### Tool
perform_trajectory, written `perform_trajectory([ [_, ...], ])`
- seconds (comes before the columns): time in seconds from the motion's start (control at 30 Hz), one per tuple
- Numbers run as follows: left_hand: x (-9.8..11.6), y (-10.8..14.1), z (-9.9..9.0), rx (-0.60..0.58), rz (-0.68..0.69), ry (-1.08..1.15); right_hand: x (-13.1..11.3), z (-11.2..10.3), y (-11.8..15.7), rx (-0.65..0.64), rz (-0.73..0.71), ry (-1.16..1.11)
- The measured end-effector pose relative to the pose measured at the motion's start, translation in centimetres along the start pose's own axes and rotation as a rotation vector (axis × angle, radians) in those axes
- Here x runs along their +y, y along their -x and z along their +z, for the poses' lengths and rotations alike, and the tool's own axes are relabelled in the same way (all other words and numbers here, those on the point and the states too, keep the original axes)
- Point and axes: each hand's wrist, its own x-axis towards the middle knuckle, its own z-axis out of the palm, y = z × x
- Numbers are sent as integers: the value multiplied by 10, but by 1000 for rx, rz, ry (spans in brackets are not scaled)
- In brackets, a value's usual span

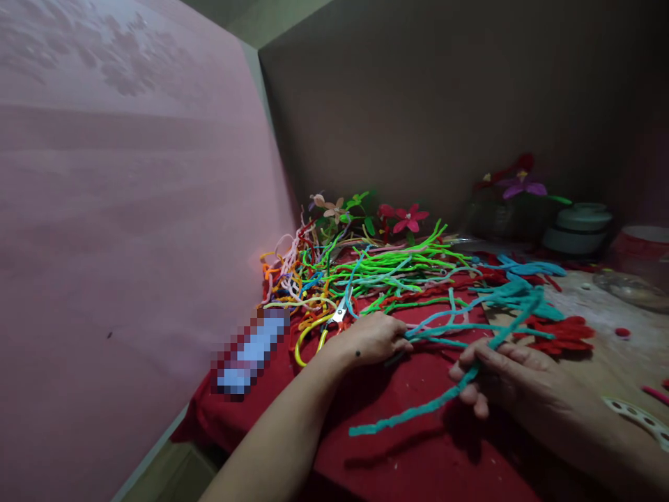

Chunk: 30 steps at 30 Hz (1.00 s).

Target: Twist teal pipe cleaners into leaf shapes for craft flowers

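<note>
Between the thumb and fingers of my right hand (506, 376) is a teal pipe cleaner (418, 415), slanting from lower left to upper right above the cloth. My left hand (379, 338) is closed on the ends of several paler teal pipe cleaners (436, 317) that fan out to the right. Its fingertips are partly hidden. Just left of that hand lie scissors (339, 317) with yellow handles, their blades pointing away. Beyond both hands spreads a heap of green pipe cleaners (397, 268). Teal flower-like pieces (515, 293) and a red one (562, 336) lie past my right hand.
A red cloth (408, 460) covers the near surface. Pink wall (130, 244) rises at left. Behind the heap stand pipe-cleaner flowers (410, 218). At the back right are a lidded jar (578, 230) and a red container (640, 244). A blurred-out rectangular item (254, 352) lies left.
</note>
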Motion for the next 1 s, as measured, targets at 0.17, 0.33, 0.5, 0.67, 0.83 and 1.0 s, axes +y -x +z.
perform_trajectory([
  [0.17, 7, 3, -3, 255, 53, -2, -5, 2, 1, 85, -90, -51],
  [0.33, 23, 10, -12, 140, 71, 537, -14, 3, -1, 141, -185, -105],
  [0.5, 28, 11, -11, -98, 131, 907, -16, -2, -6, 58, -230, -257],
  [0.67, 38, 9, 5, 43, 203, 992, -17, -1, -6, 93, -214, -334],
  [0.83, 39, 2, 15, 154, 109, 1263, -19, -1, -5, 46, -276, -353],
  [1.0, 36, -5, 19, 147, 14, 1381, -23, -4, -8, 40, -397, -335],
])
